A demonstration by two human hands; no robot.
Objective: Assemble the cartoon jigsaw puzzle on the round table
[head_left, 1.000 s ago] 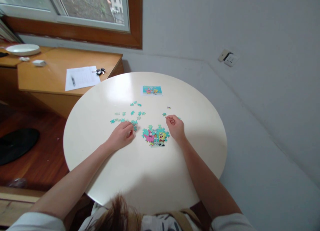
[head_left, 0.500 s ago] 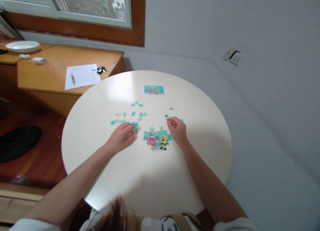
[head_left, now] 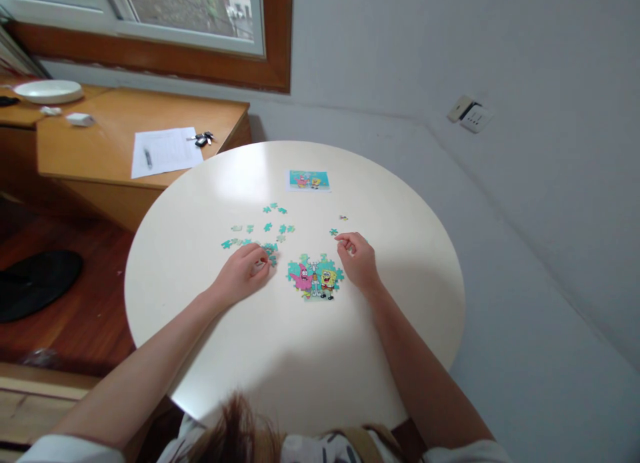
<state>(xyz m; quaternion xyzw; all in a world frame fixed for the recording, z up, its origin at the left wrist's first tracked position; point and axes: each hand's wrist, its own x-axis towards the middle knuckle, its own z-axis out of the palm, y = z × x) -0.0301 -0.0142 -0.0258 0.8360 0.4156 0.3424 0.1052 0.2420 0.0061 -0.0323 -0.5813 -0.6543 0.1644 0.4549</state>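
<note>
A partly joined jigsaw puzzle (head_left: 315,277) with cartoon figures on a teal ground lies on the round white table (head_left: 240,369). To its left, my left hand (head_left: 246,271) rests with curled fingers beside a cluster of loose teal puzzle pieces (head_left: 271,249), partly covering them. Whatever its fingertips may hold is hidden. My right hand (head_left: 357,257) hovers at the puzzle's upper right, thumb and fingers drawn together. Just beyond those fingertips lies a single teal puzzle piece (head_left: 333,232). Anything between them is too small to make out.
A reference picture card (head_left: 309,181) lies toward the table's far side. A small dark-and-yellow piece (head_left: 343,217) sits apart on the right. Behind on the left, a wooden desk (head_left: 110,156) bears a paper sheet (head_left: 167,153), keys (head_left: 203,139) and a white round lid-like object (head_left: 49,91).
My right hand has shifted very slightly right, its fingers a little more curled. My left hand stays by the loose pieces with a small finger movement. The puzzle looks the same.
</note>
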